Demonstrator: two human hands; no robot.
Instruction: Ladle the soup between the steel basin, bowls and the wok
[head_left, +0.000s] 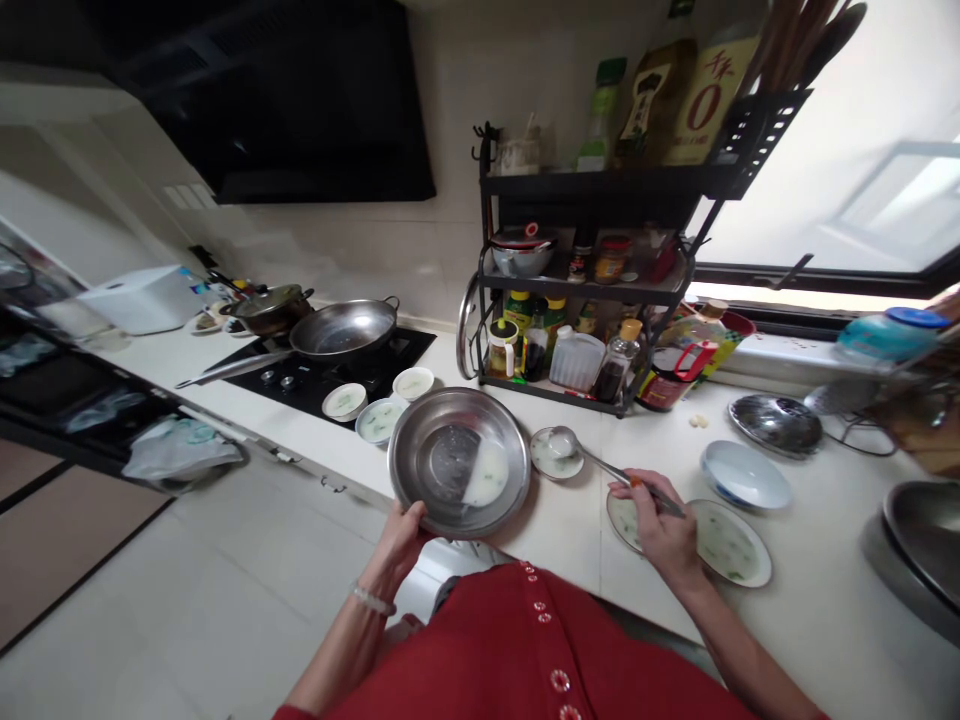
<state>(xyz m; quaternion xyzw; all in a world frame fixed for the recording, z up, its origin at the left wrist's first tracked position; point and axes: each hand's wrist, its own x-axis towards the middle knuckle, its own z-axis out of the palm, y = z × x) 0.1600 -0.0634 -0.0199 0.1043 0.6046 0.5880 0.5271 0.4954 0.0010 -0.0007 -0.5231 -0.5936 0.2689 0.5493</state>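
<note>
My left hand grips the near-left rim of a wide steel basin. The basin tilts, and a little milky soup with green bits has pooled on its right side. In my right hand is the handle of a metal ladle. The ladle's head is over a small bowl of the same soup to the right of the basin. Below and beside my right hand are a soup bowl, partly hidden by it, and a larger soup bowl.
Several small soup bowls stand left of the basin. A wok rests on the black stove, its handle toward the front. Behind the counter stands a black spice rack. On the right are a pale bowl and a metal lid.
</note>
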